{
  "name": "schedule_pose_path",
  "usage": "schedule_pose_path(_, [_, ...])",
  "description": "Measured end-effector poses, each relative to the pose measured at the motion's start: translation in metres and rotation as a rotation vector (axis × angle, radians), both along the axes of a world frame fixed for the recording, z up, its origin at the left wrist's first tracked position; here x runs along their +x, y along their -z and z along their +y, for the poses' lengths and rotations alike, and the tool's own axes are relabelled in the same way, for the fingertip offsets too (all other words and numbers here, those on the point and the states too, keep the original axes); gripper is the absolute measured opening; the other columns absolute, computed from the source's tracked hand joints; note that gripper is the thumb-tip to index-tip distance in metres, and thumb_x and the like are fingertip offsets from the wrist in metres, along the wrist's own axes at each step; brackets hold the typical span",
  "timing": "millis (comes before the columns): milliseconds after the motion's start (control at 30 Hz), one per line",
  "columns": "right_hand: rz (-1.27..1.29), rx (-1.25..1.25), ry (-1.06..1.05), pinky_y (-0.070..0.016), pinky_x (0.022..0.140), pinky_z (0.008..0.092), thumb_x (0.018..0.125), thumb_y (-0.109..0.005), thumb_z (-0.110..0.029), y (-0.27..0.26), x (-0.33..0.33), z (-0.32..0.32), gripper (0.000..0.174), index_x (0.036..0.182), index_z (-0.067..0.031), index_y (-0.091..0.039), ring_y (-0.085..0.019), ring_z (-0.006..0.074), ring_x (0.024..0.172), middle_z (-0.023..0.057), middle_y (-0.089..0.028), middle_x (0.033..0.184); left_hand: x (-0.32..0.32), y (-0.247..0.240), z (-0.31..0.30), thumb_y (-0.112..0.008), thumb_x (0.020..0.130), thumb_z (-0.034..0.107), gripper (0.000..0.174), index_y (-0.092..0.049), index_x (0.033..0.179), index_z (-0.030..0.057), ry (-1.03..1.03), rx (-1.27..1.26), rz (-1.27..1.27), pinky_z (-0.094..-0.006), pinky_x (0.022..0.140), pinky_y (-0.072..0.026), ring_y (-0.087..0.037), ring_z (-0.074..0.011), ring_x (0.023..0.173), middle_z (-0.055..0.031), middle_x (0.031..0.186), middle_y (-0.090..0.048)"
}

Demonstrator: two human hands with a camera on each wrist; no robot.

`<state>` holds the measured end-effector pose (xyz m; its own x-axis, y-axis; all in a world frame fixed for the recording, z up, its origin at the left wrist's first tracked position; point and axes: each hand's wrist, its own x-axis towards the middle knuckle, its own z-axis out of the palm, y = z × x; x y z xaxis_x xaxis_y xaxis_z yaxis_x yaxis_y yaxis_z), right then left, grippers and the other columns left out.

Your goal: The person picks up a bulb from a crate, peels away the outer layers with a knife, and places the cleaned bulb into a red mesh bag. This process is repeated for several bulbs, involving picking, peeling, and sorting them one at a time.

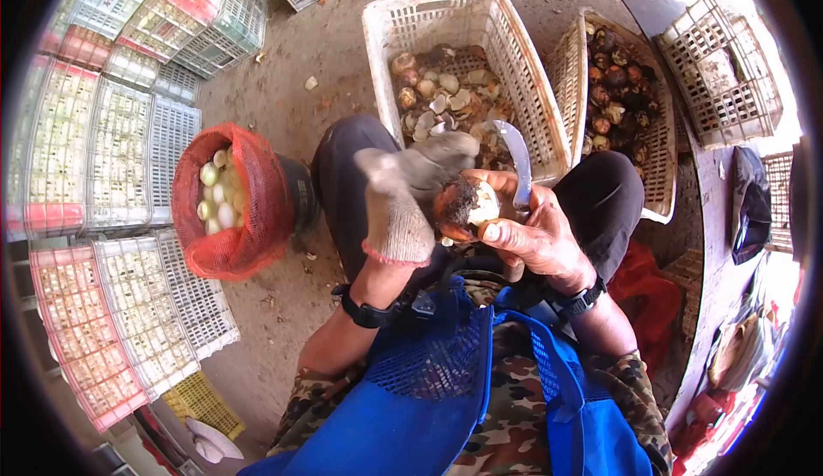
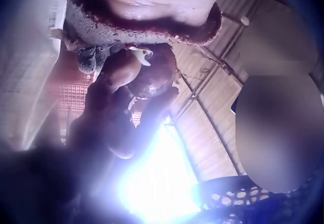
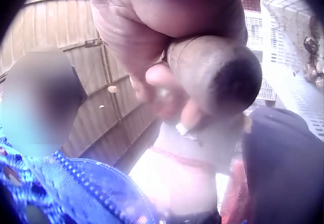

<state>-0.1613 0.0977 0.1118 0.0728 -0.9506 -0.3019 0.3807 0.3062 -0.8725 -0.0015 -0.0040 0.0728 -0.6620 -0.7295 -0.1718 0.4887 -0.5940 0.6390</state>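
My right hand point(image 1: 540, 232) grips a knife by its handle point(image 3: 212, 72), which has a thick rounded end. The knife's curved blade point(image 1: 517, 155) rises beyond my fingers. A round brown bulb point(image 1: 456, 204), crusted with dark dirt and cut to white flesh on one side, sits between my hands. The right thumb and fingers are against the bulb's cut side; in the left wrist view the bulb point(image 2: 154, 75) shows between bare fingers. My left hand point(image 1: 411, 180), in a grey knit glove, is blurred, its fingers extended over the bulb's far side.
Ahead stands a white crate point(image 1: 553, 125) with peelings and bulbs. Another crate point(image 1: 664, 180) of dark bulbs is at the right. To the left, a bucket point(image 1: 294, 189) lined with red mesh point(image 1: 244, 257) holds pale peeled bulbs point(image 1: 225, 215). Stacked crates point(image 1: 120, 150) line the left side.
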Motion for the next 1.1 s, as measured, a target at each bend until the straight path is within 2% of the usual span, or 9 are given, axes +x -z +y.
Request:
schedule_pose_path(133, [0.251, -0.238, 0.033, -0.0491, 0.06, 0.021, 0.084, -0.083, -0.025, 0.005, -0.003, -0.006, 0.06, 0.132, 0.0022, -0.059, -0.062, 0.0059, 0.077, 0.0046, -0.07, 0.103, 0.003, -0.023, 0.014, -0.033, 0.101, 0.06, 0.076, -0.055, 0.128, -0.0082, 0.168, -0.544, -0.45, -0.038, 0.094, -0.0568, -0.068, -0.0253, 0.102, -0.0163, 0.118, -0.066])
schedule_pose_path(200, [0.394, -0.289, 0.088, -0.0556, 0.072, 0.0267, 0.082, -0.084, -0.02, 0.003, -0.004, -0.005, 0.051, 0.122, 0.0033, -0.065, -0.068, 0.0124, 0.085, 0.009, -0.07, 0.109, -0.001, -0.019, 0.015, -0.026, 0.098, 0.069, 0.088, -0.055, 0.129, -0.0084, 0.172, -0.382, -0.335, -0.0363, 0.09, -0.0586, -0.07, -0.026, 0.097, -0.0165, 0.115, -0.068])
schedule_pose_path(333, [1.002, -0.502, 0.166, -0.0556, 0.068, 0.0281, 0.082, -0.082, -0.024, -0.005, -0.006, -0.008, 0.04, 0.11, 0.0001, -0.068, -0.068, 0.0141, 0.079, 0.01, -0.069, 0.095, -0.002, 0.016, 0.013, -0.022, 0.097, 0.074, 0.094, -0.06, 0.121, -0.0088, 0.076, 0.281, 0.148, -0.0394, 0.083, -0.0606, -0.072, -0.0311, 0.087, -0.0197, 0.106, -0.071])
schedule_pose_path(433, [0.695, -0.214, 0.188, -0.0538, 0.061, 0.027, 0.087, -0.078, -0.028, -0.002, -0.006, 0.004, 0.036, 0.108, 0.0001, -0.068, -0.066, 0.0116, 0.071, 0.0071, -0.068, 0.088, -0.003, 0.013, 0.006, -0.024, 0.095, 0.076, 0.095, -0.063, 0.115, -0.0084, -0.04, 0.154, 0.033, -0.0409, 0.083, -0.0603, -0.072, -0.0315, 0.089, -0.0194, 0.105, -0.072])
schedule_pose_path(467, [0.508, -0.165, 0.106, -0.0464, 0.051, 0.0209, 0.099, -0.062, -0.042, -0.013, -0.004, 0.008, 0.044, 0.101, 0.0019, -0.068, -0.06, 0.0074, 0.057, 0.0032, -0.064, 0.078, -0.001, 0.014, 0.001, -0.026, 0.096, 0.075, 0.093, -0.064, 0.111, -0.0083, -0.025, 0.186, 0.056, -0.0405, 0.085, -0.0602, -0.072, -0.0315, 0.091, -0.0198, 0.102, -0.072])
schedule_pose_path(600, [0.323, 0.062, -0.188, -0.0459, 0.046, 0.0218, 0.104, -0.044, -0.052, -0.004, -0.006, 0.017, 0.06, 0.097, 0.0027, -0.068, -0.059, 0.0082, 0.053, 0.0031, -0.062, 0.074, -0.001, 0.009, 0.002, -0.026, 0.098, 0.07, 0.088, -0.064, 0.11, -0.0084, -0.075, 0.222, 0.087, -0.04, 0.084, -0.0607, -0.072, -0.0314, 0.091, -0.02, 0.098, -0.072])
schedule_pose_path(800, [0.276, 0.1, -0.211, -0.0448, 0.045, 0.0218, 0.104, -0.041, -0.053, 0.0, -0.006, 0.015, 0.063, 0.09, 0.0023, -0.068, -0.057, 0.0086, 0.049, 0.0041, -0.063, 0.069, 0.0, 0.014, -0.001, -0.026, 0.098, 0.072, 0.088, -0.064, 0.11, -0.0074, -0.041, 0.173, 0.012, -0.037, 0.076, -0.062, -0.073, -0.0288, 0.086, -0.0175, 0.099, -0.072])
schedule_pose_path(900, [0.239, 0.146, -0.268, -0.0469, 0.05, 0.0235, 0.105, -0.04, -0.051, -0.001, -0.011, 0.013, 0.061, 0.091, 0.002, -0.067, -0.057, 0.0096, 0.051, 0.0047, -0.063, 0.07, 0.008, 0.025, 0.0, -0.042, 0.096, 0.068, 0.084, -0.058, 0.12, -0.012, -0.026, 0.159, 0.07, -0.051, 0.091, -0.0586, -0.068, -0.0391, 0.107, -0.0248, 0.11, -0.068])
schedule_pose_path(1100, [0.266, 0.153, -0.331, -0.0444, 0.045, 0.0234, 0.105, -0.041, -0.05, 0.005, -0.01, 0.01, 0.062, 0.086, 0.0025, -0.068, -0.056, 0.0092, 0.048, 0.0061, -0.064, 0.068, 0.011, 0.022, -0.004, -0.039, 0.098, 0.065, 0.08, -0.061, 0.116, -0.0099, 0.043, 0.169, 0.082, -0.0475, 0.086, -0.0603, -0.07, -0.0387, 0.102, -0.0233, 0.109, -0.07])
